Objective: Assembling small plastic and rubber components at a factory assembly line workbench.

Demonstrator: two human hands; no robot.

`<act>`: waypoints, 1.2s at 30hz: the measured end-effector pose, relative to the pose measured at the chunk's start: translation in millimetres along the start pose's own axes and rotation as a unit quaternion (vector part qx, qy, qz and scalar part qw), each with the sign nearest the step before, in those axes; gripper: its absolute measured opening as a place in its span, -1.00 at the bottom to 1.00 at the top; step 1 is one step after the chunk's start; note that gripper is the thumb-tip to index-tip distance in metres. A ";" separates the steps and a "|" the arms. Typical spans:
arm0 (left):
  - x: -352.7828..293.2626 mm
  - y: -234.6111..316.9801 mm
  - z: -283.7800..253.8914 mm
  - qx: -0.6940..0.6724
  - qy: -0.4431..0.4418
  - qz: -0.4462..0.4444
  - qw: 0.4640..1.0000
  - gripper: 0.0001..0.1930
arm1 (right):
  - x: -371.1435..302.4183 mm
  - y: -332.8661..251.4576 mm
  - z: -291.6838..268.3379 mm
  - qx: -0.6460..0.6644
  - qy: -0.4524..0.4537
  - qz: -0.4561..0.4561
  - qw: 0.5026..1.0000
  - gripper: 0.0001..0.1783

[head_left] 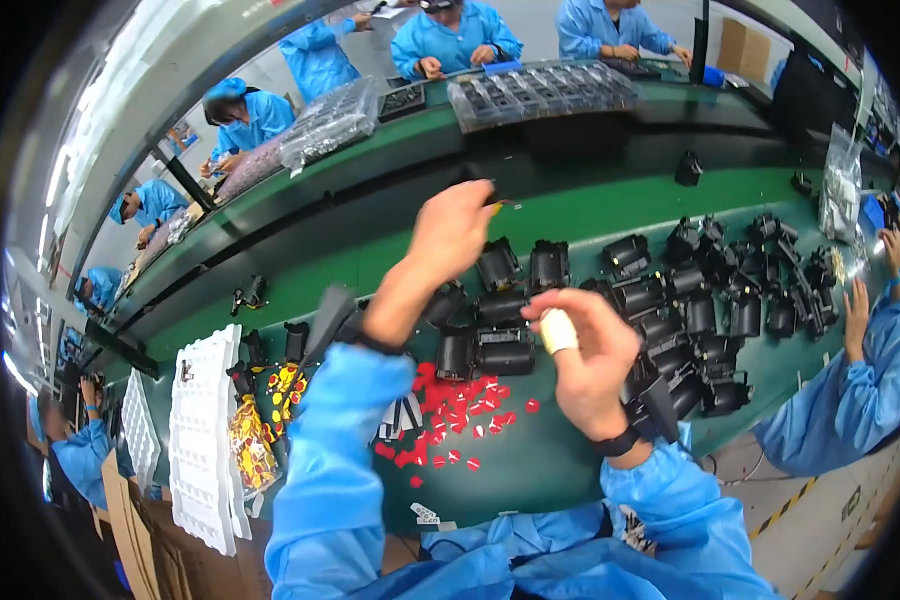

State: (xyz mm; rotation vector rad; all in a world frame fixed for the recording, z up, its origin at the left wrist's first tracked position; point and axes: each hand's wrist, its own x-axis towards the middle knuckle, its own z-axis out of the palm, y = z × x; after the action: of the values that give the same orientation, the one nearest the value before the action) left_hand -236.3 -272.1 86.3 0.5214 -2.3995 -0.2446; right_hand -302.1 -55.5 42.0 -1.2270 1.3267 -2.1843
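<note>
My left hand [450,235] reaches out over the far part of the green table, its fingers closed. A small yellow and dark bit [497,206] shows at the fingertips; what it belongs to is hidden. Nearer to me, my right hand [595,365] hovers above the black plastic housings [505,350], fingers loosely curled and apart from the thumb, with nothing visible between them. A pale yellow finger cot [558,330] covers one of its digits. Between my forearms lie scattered red round pieces [450,410], with a few black and white strips [400,415] beside them.
Many more black housings [700,310] crowd the right side, where a co-worker's hand [857,310] rests. White moulded trays [205,430] and a bag of yellow and red pieces [253,445] lie left. Across a raised ledge [570,150], other people work beside a bagged tray [540,95].
</note>
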 end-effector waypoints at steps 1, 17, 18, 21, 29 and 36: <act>17.6 -7.8 16.9 0.031 -0.028 -0.011 0.999 -0.82 | -2.2 4.1 4.3 -0.035 -0.018 -0.006 0.999 -0.80; -56.9 -92.2 -140.0 0.260 -0.040 -0.147 0.954 -0.77 | -20.3 -8.9 16.2 -0.137 -0.113 -0.060 0.982 -0.68; -84.3 -122.5 -171.5 0.297 -0.015 -0.208 0.932 -0.76 | -22.3 -8.9 17.0 -0.135 -0.110 -0.057 0.983 -0.68; -184.7 -208.4 -266.8 0.396 0.006 -0.384 0.834 -0.73 | -24.8 -9.3 16.9 -0.141 -0.135 -0.114 0.974 -0.70; -365.4 -309.1 -326.0 0.430 0.000 -0.545 0.720 -0.71 | -26.3 -11.2 13.4 -0.219 -0.151 -0.132 0.955 -0.81; -376.0 -319.9 -315.2 0.577 -0.082 -0.490 0.648 -0.81 | -26.5 -0.5 14.1 -0.260 -0.159 -0.101 0.947 -0.86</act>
State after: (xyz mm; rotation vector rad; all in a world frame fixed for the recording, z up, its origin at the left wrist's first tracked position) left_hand 327.9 -412.7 15.9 2.4286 -1.8411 0.9272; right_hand -275.3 -46.7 31.8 -1.8877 1.7519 -1.6897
